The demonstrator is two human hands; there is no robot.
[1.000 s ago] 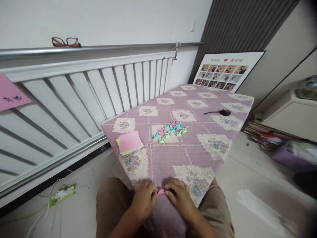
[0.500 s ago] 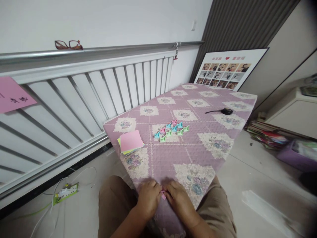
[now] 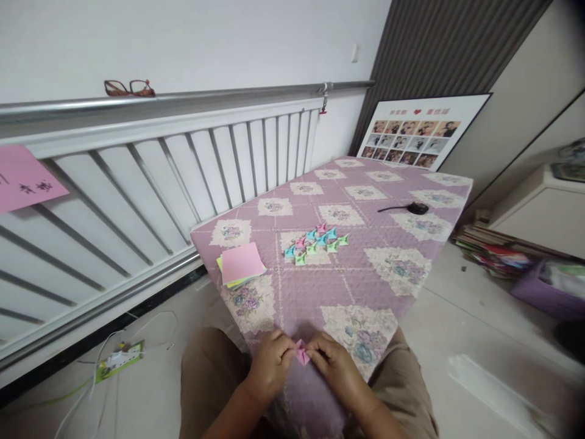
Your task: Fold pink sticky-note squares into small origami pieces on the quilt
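A small folded piece of pink paper is pinched between both hands just above the near corner of the table. My left hand grips its left side with thumb and fingertips. On the opposite side, my right hand is closed on its right edge. Farther up the cloth lie several small folded paper pieces in pink, blue and green, set close together in slanting rows. To their left rests a stack of square paper sheets, pink on top with yellow and other colours beneath.
A purple floral cloth covers the table. A black object with a thin tail lies at its right. A white radiator runs along the left, with glasses on the pipe above. A power strip sits on the floor.
Both hands have drawn slightly apart around the pink paper. More of it shows now, spread into a pointed shape between the fingertips. The view has shifted slightly.
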